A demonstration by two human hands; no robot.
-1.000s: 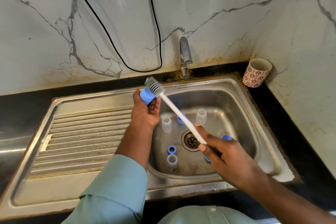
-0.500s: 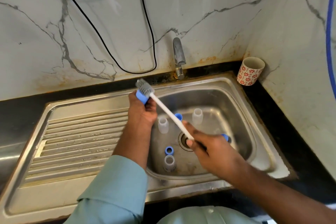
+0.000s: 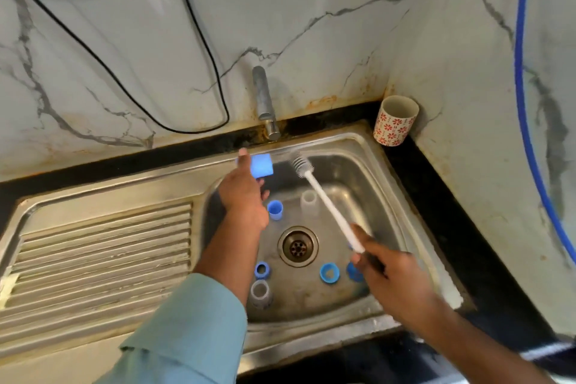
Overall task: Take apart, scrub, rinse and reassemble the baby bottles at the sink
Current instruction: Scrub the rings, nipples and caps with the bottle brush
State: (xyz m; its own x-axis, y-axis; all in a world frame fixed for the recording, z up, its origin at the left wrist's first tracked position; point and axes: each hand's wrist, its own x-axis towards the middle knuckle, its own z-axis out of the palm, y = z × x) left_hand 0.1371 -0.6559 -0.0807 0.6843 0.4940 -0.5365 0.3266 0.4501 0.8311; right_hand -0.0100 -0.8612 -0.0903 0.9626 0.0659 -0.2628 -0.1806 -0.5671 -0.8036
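Note:
My left hand (image 3: 244, 193) holds a blue bottle cap (image 3: 261, 165) up at the sink's back rim, just below the tap (image 3: 265, 103). My right hand (image 3: 396, 280) grips the white handle of a bottle brush (image 3: 327, 199); its grey bristle head points up and left, a little to the right of the cap and apart from it. In the steel basin (image 3: 383, 196) lie loose bottle parts: a blue cap (image 3: 275, 209), a clear bottle (image 3: 309, 201), a blue ring (image 3: 261, 270), a clear bottle (image 3: 260, 293), a blue ring (image 3: 329, 273), and another blue piece (image 3: 353, 271) half hidden by my right hand.
The drain (image 3: 297, 246) sits mid-basin. A ribbed draining board (image 3: 103, 256) lies left. A floral cup (image 3: 395, 120) stands on the black counter in the back right corner. A black cable (image 3: 199, 37) hangs on the marble wall; a blue hose (image 3: 523, 87) runs down the right wall.
The brush head has come off the blue cap and now sits to its right. My left hand has carried the cap toward the tap. The view has shifted left.

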